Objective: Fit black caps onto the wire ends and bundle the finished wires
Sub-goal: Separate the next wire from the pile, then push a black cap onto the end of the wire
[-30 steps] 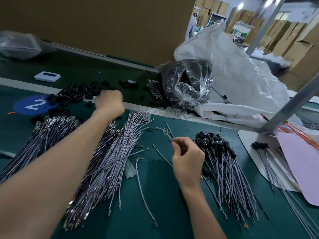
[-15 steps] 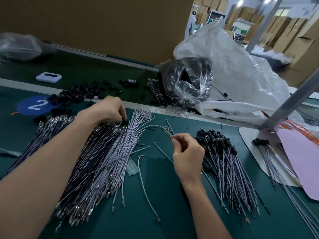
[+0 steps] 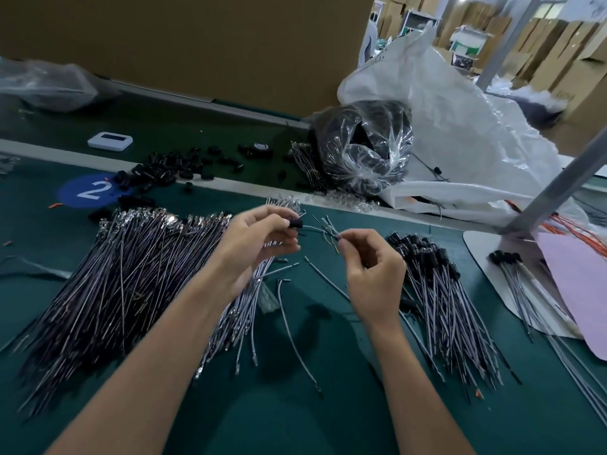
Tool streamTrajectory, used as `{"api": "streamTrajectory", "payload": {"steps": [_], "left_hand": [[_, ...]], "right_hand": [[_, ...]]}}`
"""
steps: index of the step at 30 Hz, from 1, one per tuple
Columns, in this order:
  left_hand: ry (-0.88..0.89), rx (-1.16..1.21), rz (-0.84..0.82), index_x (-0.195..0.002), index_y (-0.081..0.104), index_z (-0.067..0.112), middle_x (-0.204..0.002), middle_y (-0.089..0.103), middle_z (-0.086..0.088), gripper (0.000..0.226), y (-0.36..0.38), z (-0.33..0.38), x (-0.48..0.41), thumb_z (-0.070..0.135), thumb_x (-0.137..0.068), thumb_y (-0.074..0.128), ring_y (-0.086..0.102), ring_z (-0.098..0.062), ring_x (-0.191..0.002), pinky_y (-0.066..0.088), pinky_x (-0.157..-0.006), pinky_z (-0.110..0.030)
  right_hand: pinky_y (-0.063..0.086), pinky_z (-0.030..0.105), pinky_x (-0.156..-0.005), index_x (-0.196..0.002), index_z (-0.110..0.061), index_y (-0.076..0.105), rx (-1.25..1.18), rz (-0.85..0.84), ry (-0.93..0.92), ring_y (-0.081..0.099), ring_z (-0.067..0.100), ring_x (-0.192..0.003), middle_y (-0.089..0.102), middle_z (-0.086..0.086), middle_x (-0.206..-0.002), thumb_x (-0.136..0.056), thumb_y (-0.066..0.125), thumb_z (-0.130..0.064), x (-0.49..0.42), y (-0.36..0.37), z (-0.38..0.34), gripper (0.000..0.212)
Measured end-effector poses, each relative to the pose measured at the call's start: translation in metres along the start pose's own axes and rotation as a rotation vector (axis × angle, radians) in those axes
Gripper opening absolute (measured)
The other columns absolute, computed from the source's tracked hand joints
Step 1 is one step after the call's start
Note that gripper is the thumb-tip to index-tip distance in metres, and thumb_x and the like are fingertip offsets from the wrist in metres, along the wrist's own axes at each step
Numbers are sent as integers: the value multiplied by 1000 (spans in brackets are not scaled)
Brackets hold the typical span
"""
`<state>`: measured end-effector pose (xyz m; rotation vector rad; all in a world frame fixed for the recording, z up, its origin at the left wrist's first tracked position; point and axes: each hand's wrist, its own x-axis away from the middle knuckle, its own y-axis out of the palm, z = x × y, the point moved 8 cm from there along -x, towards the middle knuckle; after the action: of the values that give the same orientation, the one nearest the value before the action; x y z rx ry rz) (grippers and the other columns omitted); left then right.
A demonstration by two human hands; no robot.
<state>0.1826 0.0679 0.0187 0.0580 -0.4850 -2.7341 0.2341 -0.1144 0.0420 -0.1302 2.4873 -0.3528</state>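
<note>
Since a second ago the left hand [image 3: 256, 247] has come back from the loose black caps [image 3: 164, 169] at the far left and now hangs above the green worktop [image 3: 295, 405], close to the right hand [image 3: 374, 277], which has hardly shifted. Its thumb and forefinger pinch a single black cap [image 3: 295, 223], while the other fingers curl loosely underneath. The right hand's thumb and forefinger are closed on the end of a thin grey wire [image 3: 317, 228], with the remaining fingers folded into the palm. That wire curves through the air between the two hands towards the cap. Whether its tip has entered the cap cannot be told. Below and to the left, a broad heap of uncapped wires [image 3: 131, 284] fans across the worktop with its metal terminals pointing far. To the right of the hands lies a pile of capped wires [image 3: 443, 290], their black ends at the far side. A smaller capped bundle [image 3: 512, 267] rests on a white board at the right, beside a pink sheet [image 3: 584, 290]. One stray wire [image 3: 292, 330] lies on the worktop between the forearms. Farther off are a blue "2" sticker [image 3: 90, 191], a small white device [image 3: 110, 140], a clear plastic bag of black parts [image 3: 364, 149] and a large white sack [image 3: 460, 126].
</note>
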Motion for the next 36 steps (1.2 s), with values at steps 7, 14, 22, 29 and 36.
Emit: {"api": "streamTrajectory", "payload": {"steps": [7,14,22,29,36], "left_hand": [[4,29,-16,-99,68,3,-78,69,-6,17,5,-14,1,-1,-94,53,64,-16,-72,58,-71,-28],[32,29,-29,-100,68,3,-78,70,-5,16,8,-12,4,-1,-94,54,66,-14,-72,58,-72,-27],[72,56,-24,-102,68,4,-82,71,-7,18,3,-6,4,-3,-93,54,68,-16,-75,58,-72,-26],[80,13,-38,-102,69,4,-82,72,-6,18,3,-8,3,-2,-93,55,68,-16,-76,58,-73,-26],[48,-104,-151,-95,72,9,-85,74,-8,20,20,-16,8,-3,-92,57,69,-16,-76,59,-73,-25]], "right_hand": [[46,12,-65,-87,-11,73,17,-50,-21,62,1,-69,69,-8,-78,-86,69,0,1,4,-2,12],[45,9,-65,-87,-10,73,27,-49,-32,62,-1,-69,68,-11,-77,-85,69,1,0,3,-1,12],[49,18,-63,-86,-14,73,13,-50,3,62,2,-67,69,-10,-76,-86,69,0,-1,1,4,14],[55,35,-58,-86,-18,73,-17,-66,22,62,4,-66,68,-14,-74,-86,69,0,0,0,3,18],[48,17,-61,-85,-18,72,-1,-53,-8,61,0,-65,66,-16,-72,-85,70,-1,0,2,0,17]]}}
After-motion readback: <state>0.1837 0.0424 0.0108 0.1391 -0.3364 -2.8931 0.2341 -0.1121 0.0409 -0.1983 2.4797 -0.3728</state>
